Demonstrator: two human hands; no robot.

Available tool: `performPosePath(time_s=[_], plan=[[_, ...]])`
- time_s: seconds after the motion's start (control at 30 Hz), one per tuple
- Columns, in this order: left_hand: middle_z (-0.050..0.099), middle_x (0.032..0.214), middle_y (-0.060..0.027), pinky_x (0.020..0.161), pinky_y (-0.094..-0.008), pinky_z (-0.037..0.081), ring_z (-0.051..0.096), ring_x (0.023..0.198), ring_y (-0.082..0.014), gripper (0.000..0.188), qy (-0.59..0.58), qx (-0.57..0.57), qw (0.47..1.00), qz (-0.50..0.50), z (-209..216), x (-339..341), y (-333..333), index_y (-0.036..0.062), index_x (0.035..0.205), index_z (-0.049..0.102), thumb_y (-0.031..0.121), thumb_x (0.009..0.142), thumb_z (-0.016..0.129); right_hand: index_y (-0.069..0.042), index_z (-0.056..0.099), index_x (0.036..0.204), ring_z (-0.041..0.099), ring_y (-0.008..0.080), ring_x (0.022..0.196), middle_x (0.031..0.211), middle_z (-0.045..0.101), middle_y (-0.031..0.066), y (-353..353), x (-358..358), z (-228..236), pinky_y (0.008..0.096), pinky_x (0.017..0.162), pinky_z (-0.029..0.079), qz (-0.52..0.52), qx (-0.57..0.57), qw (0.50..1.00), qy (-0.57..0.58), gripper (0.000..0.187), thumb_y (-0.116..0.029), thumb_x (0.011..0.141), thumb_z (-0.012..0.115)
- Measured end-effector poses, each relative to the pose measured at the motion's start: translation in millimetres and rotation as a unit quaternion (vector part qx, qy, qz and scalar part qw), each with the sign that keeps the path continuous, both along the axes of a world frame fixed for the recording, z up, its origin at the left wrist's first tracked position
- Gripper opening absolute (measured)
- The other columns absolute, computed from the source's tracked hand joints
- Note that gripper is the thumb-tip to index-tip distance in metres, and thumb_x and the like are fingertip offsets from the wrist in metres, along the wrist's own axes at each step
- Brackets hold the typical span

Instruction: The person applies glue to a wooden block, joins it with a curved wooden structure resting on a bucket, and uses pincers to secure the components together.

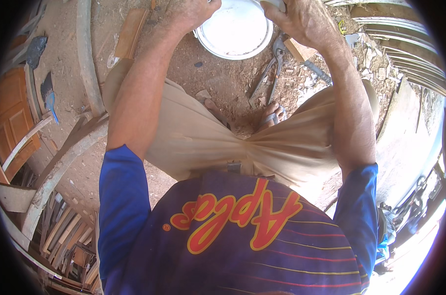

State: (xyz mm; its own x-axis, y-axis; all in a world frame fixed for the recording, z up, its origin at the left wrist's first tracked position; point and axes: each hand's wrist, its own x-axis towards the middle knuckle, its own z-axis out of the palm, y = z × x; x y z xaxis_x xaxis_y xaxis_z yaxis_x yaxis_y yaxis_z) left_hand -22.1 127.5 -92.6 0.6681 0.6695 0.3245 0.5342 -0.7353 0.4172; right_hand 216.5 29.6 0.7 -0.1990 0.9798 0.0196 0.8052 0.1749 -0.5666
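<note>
At the top edge of the head view, both my hands are partly cut off above a round white bucket (235, 30). To its upper left is my left hand (193, 12), with curled fingers; whatever it grips lies out of view. At the upper right my right hand (304, 20) is closed, its thumb against a pale, smooth object (278, 5) of which only a small end shows. I cannot tell what kind of thing that is. A pair of pincers (277, 61) lies on the ground below the bucket, its handles toward my foot.
Beside the pincers are a wooden block (300, 50) and a grey ribbed handle (319, 73). A brown board (131, 33) lies at the upper left. Curved pale timber (88, 59) runs down the left. Slats (405, 34) stand at the right, a wooden door panel (14, 118) far left.
</note>
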Motion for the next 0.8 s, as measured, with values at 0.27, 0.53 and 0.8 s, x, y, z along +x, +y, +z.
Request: performPosePath(time_s=[0.27,0.53,0.8], plan=[[0.062,0.095,-0.0162,0.087,-0.047,0.051,0.061,0.098,-0.0383,0.013,0.012,-0.008,1.0,0.011,-0.1,1.2,0.3,0.0068,0.092,0.061,0.009,0.081,0.068,0.003,0.07,0.099,0.071,0.0425,0.087,0.091,0.07,0.0252,-0.2,-0.3,1.6,0.048,0.079,0.057,-0.013,-0.014,1.0,-0.015,0.025,-0.018,0.087,0.068],[0.062,0.094,-0.017,0.086,-0.0474,0.05,0.061,0.097,-0.0388,0.013,0.01,0.002,1.0,-0.005,-1.5,1.4,2.3,0.0062,0.092,0.06,0.009,0.081,0.067,0.003,0.07,0.1,0.072,0.0413,0.085,0.088,0.069,0.0241,1.5,-0.7,-2.1,0.0475,0.077,0.057,0.0,-0.007,1.0,0.002,0.025,-0.018,0.087,0.068],[0.062,0.092,-0.0165,0.085,-0.0475,0.05,0.061,0.095,-0.0385,0.013,0.005,0.009,1.0,0.003,-3.1,0.1,4.0,0.0062,0.09,0.059,0.01,0.081,0.068,0.003,0.069,0.103,0.072,0.0391,0.087,0.089,0.069,0.0235,1.8,2.1,-0.6,0.045,0.078,0.056,-0.015,-0.021,1.0,0.005,0.025,-0.017,0.088,0.066]])
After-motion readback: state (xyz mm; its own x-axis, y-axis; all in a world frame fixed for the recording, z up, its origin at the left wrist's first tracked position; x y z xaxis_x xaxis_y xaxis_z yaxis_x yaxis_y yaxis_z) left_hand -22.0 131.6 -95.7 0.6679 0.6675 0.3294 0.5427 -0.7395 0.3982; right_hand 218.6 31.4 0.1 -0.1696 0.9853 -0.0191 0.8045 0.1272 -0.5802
